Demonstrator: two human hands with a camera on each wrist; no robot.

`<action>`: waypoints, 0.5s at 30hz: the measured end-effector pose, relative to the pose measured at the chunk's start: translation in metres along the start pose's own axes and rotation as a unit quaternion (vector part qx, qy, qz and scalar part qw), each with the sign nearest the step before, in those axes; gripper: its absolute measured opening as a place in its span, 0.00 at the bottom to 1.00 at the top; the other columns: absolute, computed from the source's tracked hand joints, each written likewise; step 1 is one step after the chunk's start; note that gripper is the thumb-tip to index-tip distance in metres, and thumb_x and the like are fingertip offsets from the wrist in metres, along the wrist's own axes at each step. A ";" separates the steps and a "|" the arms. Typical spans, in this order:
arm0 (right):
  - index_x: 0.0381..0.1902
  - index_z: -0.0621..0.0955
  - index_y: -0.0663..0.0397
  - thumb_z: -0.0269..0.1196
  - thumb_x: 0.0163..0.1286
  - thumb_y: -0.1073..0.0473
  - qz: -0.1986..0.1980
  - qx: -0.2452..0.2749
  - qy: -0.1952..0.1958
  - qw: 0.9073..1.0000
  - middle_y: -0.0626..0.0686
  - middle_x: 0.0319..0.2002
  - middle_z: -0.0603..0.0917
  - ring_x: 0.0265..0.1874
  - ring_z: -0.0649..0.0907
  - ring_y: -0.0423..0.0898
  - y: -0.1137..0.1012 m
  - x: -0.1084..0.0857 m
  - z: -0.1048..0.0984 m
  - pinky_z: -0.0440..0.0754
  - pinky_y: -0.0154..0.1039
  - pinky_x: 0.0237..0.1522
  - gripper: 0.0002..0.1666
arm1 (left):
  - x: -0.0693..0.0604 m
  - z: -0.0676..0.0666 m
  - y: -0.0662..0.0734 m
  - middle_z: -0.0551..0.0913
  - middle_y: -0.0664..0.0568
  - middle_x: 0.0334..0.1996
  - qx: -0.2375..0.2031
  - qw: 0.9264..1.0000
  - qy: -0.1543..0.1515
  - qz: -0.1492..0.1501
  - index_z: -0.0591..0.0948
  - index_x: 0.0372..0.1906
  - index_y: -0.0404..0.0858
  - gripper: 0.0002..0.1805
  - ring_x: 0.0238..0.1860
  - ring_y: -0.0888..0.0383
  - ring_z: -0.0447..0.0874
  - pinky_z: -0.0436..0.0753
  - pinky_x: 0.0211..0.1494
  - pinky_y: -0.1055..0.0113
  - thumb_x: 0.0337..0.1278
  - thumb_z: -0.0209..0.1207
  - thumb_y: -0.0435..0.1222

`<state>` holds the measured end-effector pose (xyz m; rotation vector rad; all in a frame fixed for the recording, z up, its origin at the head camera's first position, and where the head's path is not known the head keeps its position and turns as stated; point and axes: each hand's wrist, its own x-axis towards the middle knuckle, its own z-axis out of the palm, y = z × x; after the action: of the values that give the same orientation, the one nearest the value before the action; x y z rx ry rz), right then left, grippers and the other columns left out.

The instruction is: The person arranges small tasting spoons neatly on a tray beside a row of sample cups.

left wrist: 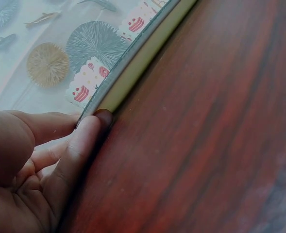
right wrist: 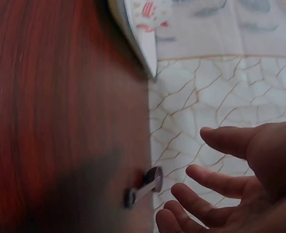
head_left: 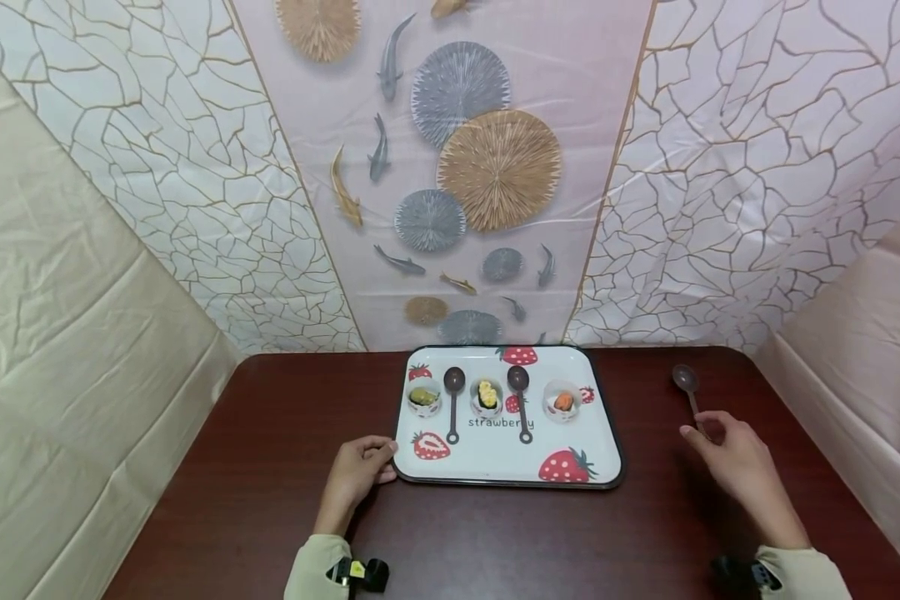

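At the left front edge of a white strawberry-print tray [head_left: 510, 462] with a dark rim, my left hand [head_left: 357, 473] pinches the rim between thumb and fingers. A dark brown spoon [head_left: 686, 380] lies on the table to the right of the tray. My right hand [head_left: 738, 462] is over its handle end; in the right wrist view the fingers [right wrist: 210, 179] are spread and apart from the spoon [right wrist: 147, 187]. Two more brown spoons lie on the tray, a left spoon [head_left: 453, 400] and a right spoon [head_left: 521, 400], bowls toward the back.
Three small printed cups stand on the tray: a left cup [head_left: 423, 408] with greenish food, a middle cup [head_left: 487, 412] with yellow-topped food, and a right cup [head_left: 562, 414] with orange food. The dark red wooden table [head_left: 270, 467] meets a patterned cloth [head_left: 450, 275] at the back.
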<state>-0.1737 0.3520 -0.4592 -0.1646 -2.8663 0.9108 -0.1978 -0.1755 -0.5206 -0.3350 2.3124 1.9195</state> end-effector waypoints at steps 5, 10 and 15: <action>0.59 0.74 0.79 0.60 0.81 0.53 0.039 -0.004 0.007 0.999 0.77 0.50 0.80 0.49 0.80 0.73 0.014 0.008 0.001 0.78 0.67 0.48 0.28 | 0.000 -0.001 0.000 0.87 0.46 0.31 0.000 1.000 0.002 -0.002 0.85 0.56 0.27 0.17 0.27 0.61 0.86 0.92 0.35 0.67 0.74 0.64 0.36; 0.59 0.73 0.79 0.59 0.82 0.53 0.089 -0.003 -0.005 0.996 0.77 0.50 0.79 0.49 0.79 0.72 0.024 0.013 0.003 0.79 0.65 0.48 0.29 | 0.001 0.000 0.000 0.87 0.46 0.32 0.001 1.000 0.003 0.000 0.85 0.56 0.26 0.16 0.27 0.60 0.86 0.92 0.35 0.67 0.74 0.64 0.36; 0.56 0.73 0.82 0.60 0.81 0.53 0.085 -0.012 -0.025 0.996 0.77 0.47 0.80 0.46 0.80 0.70 0.030 0.016 0.004 0.80 0.63 0.45 0.29 | 0.002 0.000 -0.001 0.87 0.47 0.31 0.001 1.000 0.004 -0.001 0.85 0.55 0.26 0.16 0.27 0.61 0.85 0.92 0.35 0.67 0.74 0.64 0.35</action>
<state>-0.1884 0.3762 -0.4781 -0.4010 -2.9463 0.9202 -0.1995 -0.1756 -0.5218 -0.3443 2.3169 1.9189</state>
